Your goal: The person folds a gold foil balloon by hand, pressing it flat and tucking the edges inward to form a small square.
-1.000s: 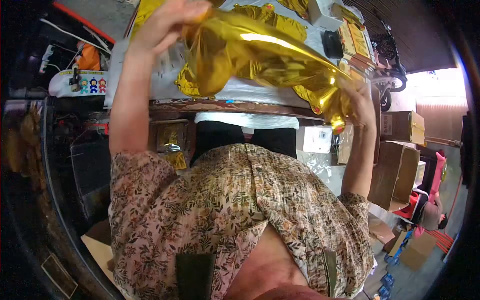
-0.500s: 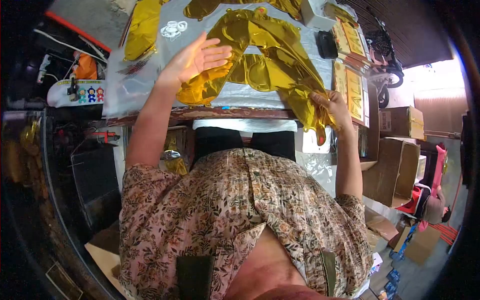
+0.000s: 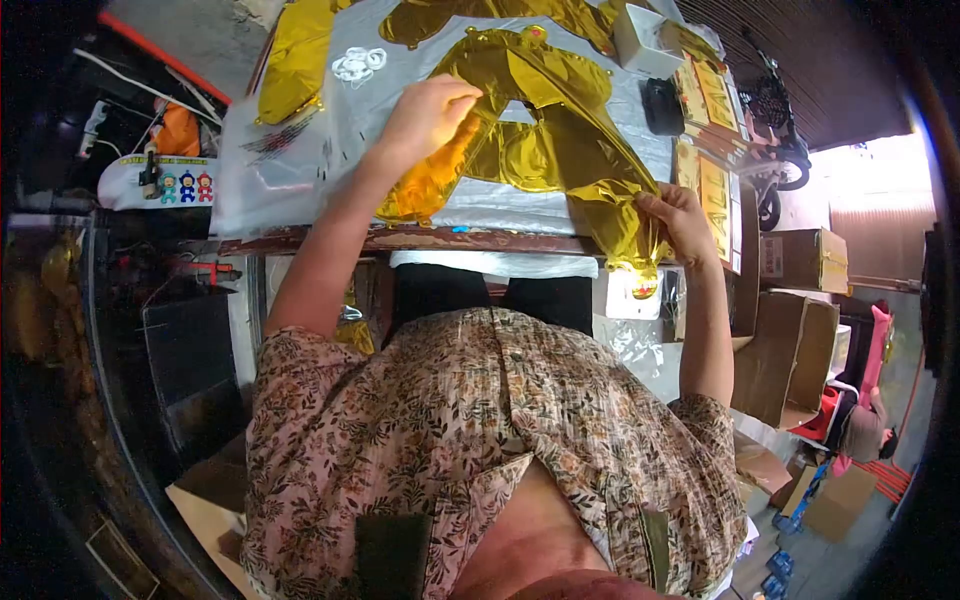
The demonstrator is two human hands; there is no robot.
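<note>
Had a wooden-edged desk under a silvery sheet. Kept open cardboard boxes stacked at the right, just below a parked scooter. Let hard daylight in at the far right, beneath a dark ribbed wall. Showed grey floor at the upper left. Held dark shelving on the left, with a white bag printed with cartoon figures above it.

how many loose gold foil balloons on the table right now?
3. One gold foil balloon in the middle, held by the left hand and right hand; a second balloon at far left; a third balloon at the far edge, cropped by the frame. More may be hidden.
</note>
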